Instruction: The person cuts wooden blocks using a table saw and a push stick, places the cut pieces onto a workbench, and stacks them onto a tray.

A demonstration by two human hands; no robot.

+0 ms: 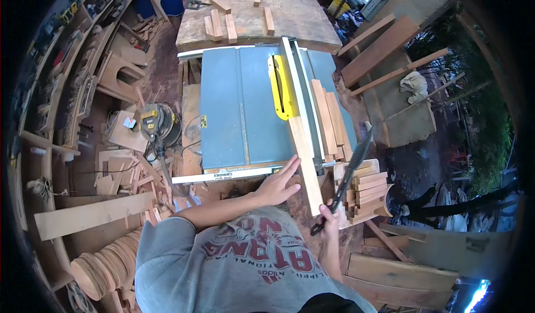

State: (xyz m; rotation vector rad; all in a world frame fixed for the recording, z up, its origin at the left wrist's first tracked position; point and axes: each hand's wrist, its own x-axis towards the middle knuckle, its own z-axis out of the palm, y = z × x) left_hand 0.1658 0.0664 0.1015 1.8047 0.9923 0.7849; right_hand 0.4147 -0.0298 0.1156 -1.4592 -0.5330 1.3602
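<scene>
A long pale wood strip (pixel 304 165) lies on the blue-grey table saw (pixel 223 107), its far end at the yellow blade insert (pixel 282 87) and its near end overhanging the front edge. My left hand (pixel 277 186) is open, with fingers stretched out and fingertips against the strip's left side. At the strip's near end is my right hand (pixel 330 222), closed around the handle of a long black push stick (pixel 352 165) that points up and away to the right. Right of the strip runs the metal rip fence (pixel 304 90). The saw blade itself cannot be made out.
Beyond the fence, several cut strips (pixel 329 118) lie on the saw. A stack of short pieces (pixel 368 193) stands at the right. Behind is a wooden table (pixel 245 32) with blocks; a shop vacuum (pixel 159 123) sits left. A person's legs (pixel 170 4) show at the back.
</scene>
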